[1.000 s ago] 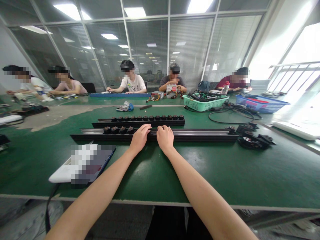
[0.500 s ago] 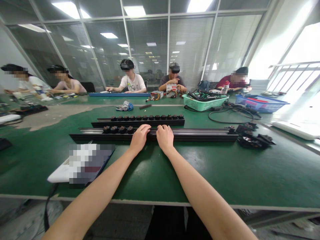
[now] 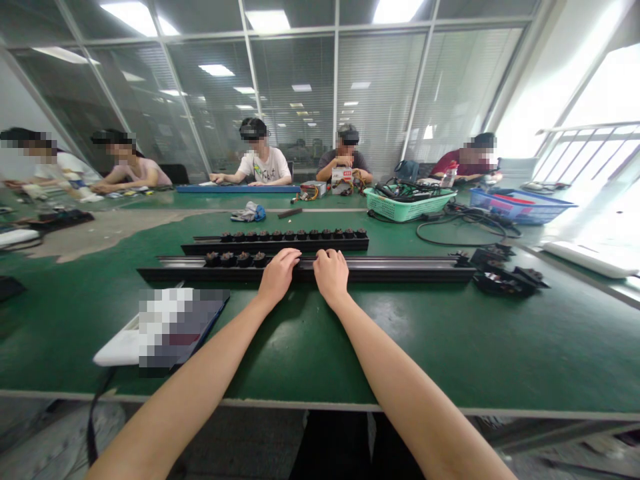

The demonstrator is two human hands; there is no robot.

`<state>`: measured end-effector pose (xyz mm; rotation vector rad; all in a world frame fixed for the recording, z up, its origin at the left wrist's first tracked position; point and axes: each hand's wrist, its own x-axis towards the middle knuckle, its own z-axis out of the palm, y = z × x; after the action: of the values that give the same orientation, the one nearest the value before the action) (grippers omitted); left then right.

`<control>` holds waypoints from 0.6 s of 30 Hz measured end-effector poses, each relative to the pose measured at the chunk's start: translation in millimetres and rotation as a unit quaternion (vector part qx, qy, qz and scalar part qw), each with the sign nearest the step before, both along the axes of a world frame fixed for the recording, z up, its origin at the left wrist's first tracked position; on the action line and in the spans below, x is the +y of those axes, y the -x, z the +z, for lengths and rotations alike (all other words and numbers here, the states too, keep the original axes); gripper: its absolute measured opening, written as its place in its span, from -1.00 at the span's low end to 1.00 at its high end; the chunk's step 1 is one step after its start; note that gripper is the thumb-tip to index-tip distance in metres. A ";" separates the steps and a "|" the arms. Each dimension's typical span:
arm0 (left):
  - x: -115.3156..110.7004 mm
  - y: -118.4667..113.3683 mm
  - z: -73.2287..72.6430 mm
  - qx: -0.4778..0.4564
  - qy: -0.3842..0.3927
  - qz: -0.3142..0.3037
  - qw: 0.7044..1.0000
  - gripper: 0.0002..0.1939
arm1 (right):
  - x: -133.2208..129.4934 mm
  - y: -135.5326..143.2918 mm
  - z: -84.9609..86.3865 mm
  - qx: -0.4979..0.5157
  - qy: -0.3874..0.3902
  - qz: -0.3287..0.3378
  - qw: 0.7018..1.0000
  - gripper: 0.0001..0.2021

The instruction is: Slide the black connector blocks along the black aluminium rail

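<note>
A long black rail (image 3: 400, 272) with a grey channel lies across the table in front of me. Several round black modules (image 3: 243, 259) sit in its left half. My left hand (image 3: 279, 273) bends over the rail just right of these modules, fingers closed. A short gap separates it from my right hand (image 3: 332, 275), whose fingers also curl down into the channel. Something dark shows between the fingertips, mostly hidden, and I cannot make out its shape. Behind lies a second, shorter black rail (image 3: 275, 247), lined with similar round modules (image 3: 301, 235).
Loose black parts (image 3: 510, 279) lie at the rail's right end. A white device (image 3: 117, 347) with a cable is at front left. Farther back are a green basket (image 3: 413, 208), a blue basket (image 3: 525, 212), cables (image 3: 470, 227) and a crumpled cloth (image 3: 249, 212). Several people sit across the table.
Both hands stay in almost the same place on the near rail. The whole view has shifted very slightly; the rails and modules look the same.
</note>
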<state>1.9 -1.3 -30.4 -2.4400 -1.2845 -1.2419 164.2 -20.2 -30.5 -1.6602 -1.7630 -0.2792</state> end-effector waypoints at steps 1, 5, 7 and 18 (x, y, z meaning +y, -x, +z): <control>0.0 0.0 0.0 0.000 0.000 0.000 1.000 -0.72 | 0.0 -0.2 0.0 0.001 0.001 -0.002 1.000 -0.77; 0.2 0.2 -0.2 -0.002 0.000 0.001 1.000 -0.72 | 0.6 -0.5 -0.6 0.002 -0.005 -0.005 1.000 -0.77; 0.2 0.4 -0.2 -0.002 0.001 0.001 1.000 -0.71 | 1.3 -0.3 -1.7 0.002 -0.014 -0.007 1.000 -0.78; -1.2 0.2 1.7 0.000 0.007 -0.001 1.000 -0.71 | 3.8 -0.4 -5.0 0.005 -0.025 -0.014 1.000 -0.78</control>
<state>1.7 -2.5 -28.7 -2.4517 -1.2955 -1.2386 164.6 -16.4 -35.5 -1.6489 -1.7134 -0.3230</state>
